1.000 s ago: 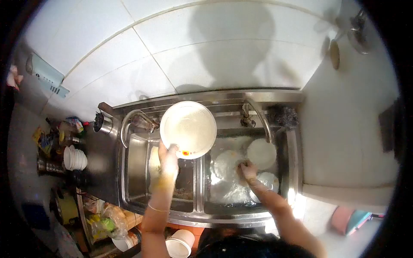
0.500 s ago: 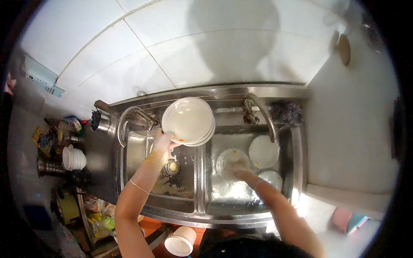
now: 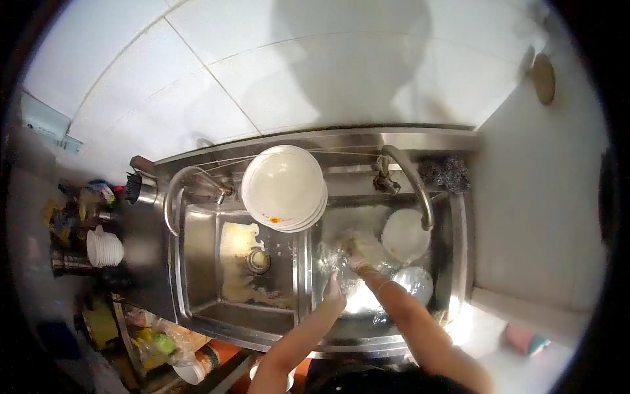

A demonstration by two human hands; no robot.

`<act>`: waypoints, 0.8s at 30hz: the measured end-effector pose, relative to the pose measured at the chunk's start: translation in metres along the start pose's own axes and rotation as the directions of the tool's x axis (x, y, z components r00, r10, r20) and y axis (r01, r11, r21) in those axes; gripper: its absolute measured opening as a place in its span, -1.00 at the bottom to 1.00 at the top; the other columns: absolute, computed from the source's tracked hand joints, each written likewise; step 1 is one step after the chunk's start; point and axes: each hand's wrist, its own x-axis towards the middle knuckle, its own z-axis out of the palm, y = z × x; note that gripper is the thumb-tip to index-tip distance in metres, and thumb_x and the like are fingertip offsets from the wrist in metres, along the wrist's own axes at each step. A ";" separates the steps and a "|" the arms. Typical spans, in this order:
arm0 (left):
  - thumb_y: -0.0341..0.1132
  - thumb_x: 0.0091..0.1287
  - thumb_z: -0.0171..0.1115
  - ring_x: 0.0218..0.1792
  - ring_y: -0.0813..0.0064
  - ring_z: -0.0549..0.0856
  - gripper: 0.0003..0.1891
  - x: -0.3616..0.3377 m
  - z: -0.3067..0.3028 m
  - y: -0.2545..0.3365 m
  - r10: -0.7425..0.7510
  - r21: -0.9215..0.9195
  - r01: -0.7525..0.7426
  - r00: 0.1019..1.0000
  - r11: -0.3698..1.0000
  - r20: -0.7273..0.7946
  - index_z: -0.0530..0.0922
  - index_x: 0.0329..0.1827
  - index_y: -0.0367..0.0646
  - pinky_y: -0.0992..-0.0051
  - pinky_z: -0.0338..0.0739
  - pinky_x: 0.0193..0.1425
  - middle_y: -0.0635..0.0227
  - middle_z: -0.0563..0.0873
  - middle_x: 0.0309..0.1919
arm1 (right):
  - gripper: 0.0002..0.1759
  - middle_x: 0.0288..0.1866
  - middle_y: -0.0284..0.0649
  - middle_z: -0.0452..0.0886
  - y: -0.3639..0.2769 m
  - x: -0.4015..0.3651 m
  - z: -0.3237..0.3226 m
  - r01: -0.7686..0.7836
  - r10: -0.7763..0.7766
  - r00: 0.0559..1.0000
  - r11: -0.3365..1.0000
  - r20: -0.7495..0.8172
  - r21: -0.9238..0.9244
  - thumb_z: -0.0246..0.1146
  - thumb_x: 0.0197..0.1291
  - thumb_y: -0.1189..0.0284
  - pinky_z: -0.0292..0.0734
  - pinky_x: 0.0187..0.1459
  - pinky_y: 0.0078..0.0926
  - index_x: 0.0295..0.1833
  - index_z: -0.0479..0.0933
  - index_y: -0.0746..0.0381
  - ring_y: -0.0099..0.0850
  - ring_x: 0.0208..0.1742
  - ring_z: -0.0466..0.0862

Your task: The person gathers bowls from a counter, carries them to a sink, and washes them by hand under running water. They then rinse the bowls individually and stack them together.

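Observation:
Both of my hands are in the water of the right sink basin (image 3: 323, 315). My right hand (image 3: 357, 257) reaches over a pale plate-like shape under the ripples, its fingers smeared by water and motion. Close beside it on the left, my left hand (image 3: 335, 290) dips into the water, fingertips blurred. Right of my hands lies a white plate (image 3: 407, 235), and a second plate (image 3: 413, 284) sits nearer to me under glare. A stack of white plates (image 3: 283, 184), the top one with an orange mark near its edge, rests at the back of the divider between the basins.
The left basin (image 3: 202, 262) has murky liquid and scraps around its drain (image 3: 258, 261). Curved taps, the left tap (image 3: 172, 203) and the right tap (image 3: 413, 174), rise behind. A dark scourer (image 3: 449, 174) sits at the back right; stacked white bowls (image 3: 105, 248) stand left.
My left hand has let go of the plate stack, now resting at the back of the divider, and has moved right into the water. My right hand has shifted slightly in the basin.

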 end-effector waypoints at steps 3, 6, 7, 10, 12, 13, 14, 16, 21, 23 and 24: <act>-0.35 0.20 0.08 -0.20 0.42 0.52 -0.64 0.079 -0.002 -0.024 0.052 -0.077 -0.034 0.969 0.996 0.242 0.34 0.06 -0.19 0.45 0.46 -0.18 0.21 0.50 -0.13 | -0.55 -0.10 -0.11 0.53 0.046 -0.016 0.016 0.398 -0.369 0.914 0.895 0.169 -0.201 0.15 -0.03 0.12 0.36 -0.01 -0.30 -0.03 0.48 0.09 -0.18 -0.07 0.51; -0.37 0.16 0.11 -0.20 0.41 0.52 -0.62 0.122 -0.015 -0.040 0.063 0.043 -0.077 0.965 0.996 0.254 0.36 0.06 -0.19 0.44 0.46 -0.21 0.20 0.50 -0.13 | -0.58 -0.19 -0.10 0.57 -0.031 -0.027 -0.071 0.356 -0.153 0.868 0.854 0.472 -0.379 0.15 -0.04 0.12 0.40 -0.06 -0.30 -0.07 0.50 0.10 -0.15 -0.14 0.54; -0.37 0.15 0.12 -0.20 0.41 0.52 -0.61 0.129 -0.021 -0.042 0.061 0.137 -0.095 0.970 0.986 0.234 0.36 0.06 -0.19 0.44 0.46 -0.22 0.20 0.50 -0.13 | -0.58 -0.21 -0.09 0.58 -0.040 -0.026 -0.090 0.326 -0.082 0.865 0.842 0.494 -0.430 0.15 -0.04 0.13 0.41 -0.08 -0.30 -0.08 0.51 0.10 -0.14 -0.17 0.56; -0.39 0.11 0.15 -0.19 0.40 0.53 -0.59 0.133 -0.032 -0.048 0.035 0.414 -0.126 0.975 0.901 0.221 0.38 0.07 -0.18 0.43 0.46 -0.24 0.19 0.50 -0.12 | -0.52 -0.23 -0.04 0.57 0.002 -0.008 -0.068 0.135 0.028 0.934 0.896 0.357 -0.422 0.18 -0.07 0.09 0.41 -0.05 -0.30 -0.07 0.49 0.15 -0.18 -0.16 0.56; -0.40 0.08 0.17 -0.19 0.39 0.53 -0.57 0.131 -0.034 -0.050 0.042 0.467 -0.151 0.971 0.871 0.236 0.40 0.07 -0.18 0.42 0.46 -0.26 0.18 0.49 -0.12 | -0.52 -0.18 -0.01 0.55 -0.005 -0.001 -0.056 -0.213 0.241 0.962 0.957 0.129 -0.198 0.20 -0.09 0.13 0.40 -0.03 -0.31 -0.05 0.48 0.16 -0.19 -0.14 0.55; -0.43 0.08 0.16 -0.18 0.39 0.53 -0.58 0.129 -0.031 -0.052 0.089 0.405 -0.186 0.965 0.895 0.247 0.40 0.06 -0.19 0.40 0.47 -0.25 0.17 0.51 -0.13 | -0.52 -0.15 0.01 0.54 -0.012 0.001 -0.052 -0.366 0.368 0.929 0.929 0.034 -0.053 0.21 -0.10 0.15 0.40 -0.03 -0.32 -0.05 0.47 0.16 -0.20 -0.13 0.55; -0.45 0.07 0.15 -0.17 0.38 0.54 -0.59 0.126 -0.028 -0.055 0.135 0.341 -0.221 0.957 0.914 0.257 0.41 0.04 -0.21 0.39 0.48 -0.24 0.16 0.52 -0.14 | -0.51 -0.12 0.00 0.53 -0.014 -0.002 -0.047 -0.239 0.241 0.970 0.970 0.039 -0.052 0.21 -0.10 0.16 0.40 -0.03 -0.33 -0.02 0.45 0.16 -0.21 -0.11 0.54; -0.47 0.08 0.12 -0.18 0.37 0.55 -0.62 0.144 -0.024 -0.058 0.201 0.380 -0.285 0.948 0.880 0.246 0.43 0.02 -0.20 0.39 0.51 -0.24 0.16 0.53 -0.16 | -0.48 -0.05 -0.02 0.49 -0.015 -0.007 -0.037 0.025 -0.024 0.999 0.999 0.034 -0.044 0.20 -0.08 0.17 0.40 -0.02 -0.36 0.04 0.41 0.14 -0.22 -0.07 0.52; -0.54 0.09 0.05 -0.10 0.31 0.53 -0.51 0.140 -0.027 -0.041 0.268 0.562 -0.443 0.890 0.698 0.369 0.32 0.14 -0.06 0.41 0.50 -0.17 0.19 0.48 -0.05 | -0.52 0.00 -0.10 0.49 0.028 -0.021 -0.014 0.122 -0.268 0.853 0.937 0.448 0.328 0.19 -0.05 0.21 0.39 -0.02 -0.41 0.06 0.42 0.08 -0.27 -0.03 0.50; -0.59 0.04 0.10 -0.04 0.32 0.50 -0.43 0.066 -0.005 -0.012 0.499 0.398 -0.612 0.789 0.684 0.358 0.29 0.19 -0.06 0.43 0.43 -0.02 0.23 0.49 -0.07 | -0.62 -0.07 -0.14 0.53 0.027 -0.025 -0.032 -0.003 -0.224 0.717 0.946 0.661 0.324 0.19 -0.05 0.23 0.40 -0.03 -0.40 -0.05 0.49 0.04 -0.27 -0.07 0.52; -0.58 0.04 0.14 -0.04 0.32 0.50 -0.42 0.033 0.001 0.003 0.581 0.342 -0.686 0.727 0.642 0.366 0.29 0.19 -0.10 0.44 0.38 0.04 0.27 0.52 -0.12 | -0.67 -0.12 -0.16 0.55 -0.005 -0.036 -0.070 0.080 -0.195 0.706 0.977 0.681 0.196 0.19 -0.07 0.23 0.40 -0.03 -0.39 -0.12 0.53 0.02 -0.26 -0.10 0.53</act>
